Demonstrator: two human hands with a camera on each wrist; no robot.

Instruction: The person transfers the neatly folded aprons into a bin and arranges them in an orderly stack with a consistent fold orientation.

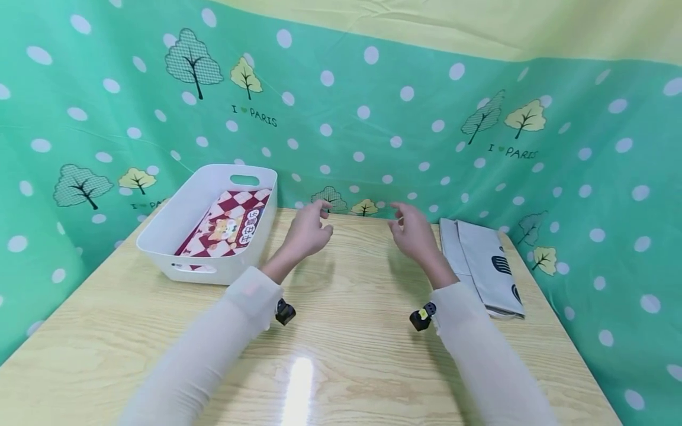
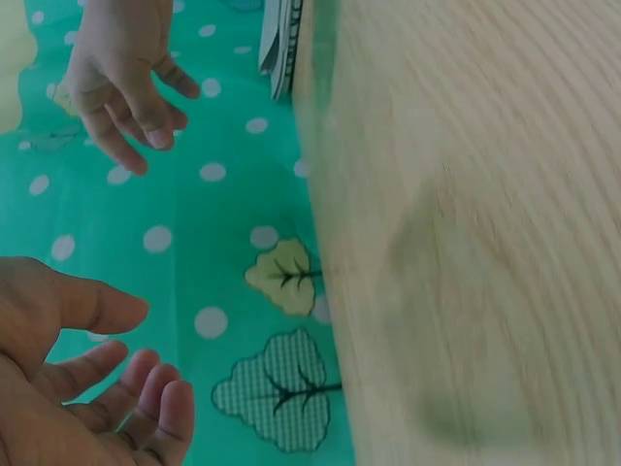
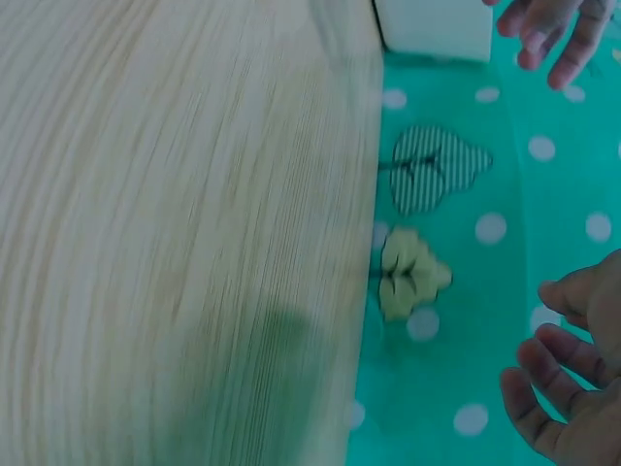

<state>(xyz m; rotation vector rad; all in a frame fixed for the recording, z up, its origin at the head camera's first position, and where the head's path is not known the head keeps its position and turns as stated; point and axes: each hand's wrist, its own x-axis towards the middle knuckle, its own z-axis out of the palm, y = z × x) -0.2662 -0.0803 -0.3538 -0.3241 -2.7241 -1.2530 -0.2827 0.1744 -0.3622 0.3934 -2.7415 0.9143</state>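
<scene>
Both hands hang above the wooden table, apart from each other and with nothing in them. The left hand (image 1: pixel 310 229) is just right of a white plastic basket (image 1: pixel 250 260), its fingers loosely bent; in the left wrist view the palm of this left hand (image 2: pixel 87 388) shows bare. Opposite it, the right hand (image 1: pixel 414 232) has loosely bent fingers too, and the right wrist view shows this right hand (image 3: pixel 577 364) holding nothing. Nearest to the right hand lies a folded grey-white cloth (image 1: pixel 482 260) with dark printed shapes. Inside the basket sits a red-and-white checkered packet (image 1: pixel 226 228) with a cartoon animal.
The wooden table (image 1: pixel 341 355) reaches back to a green dotted curtain (image 1: pixel 367 142) with printed trees. The basket stands at the back left, the folded cloth near the right edge. A small black wrist camera (image 1: pixel 285 312) is on the left sleeve, another wrist camera (image 1: pixel 422 318) on the right.
</scene>
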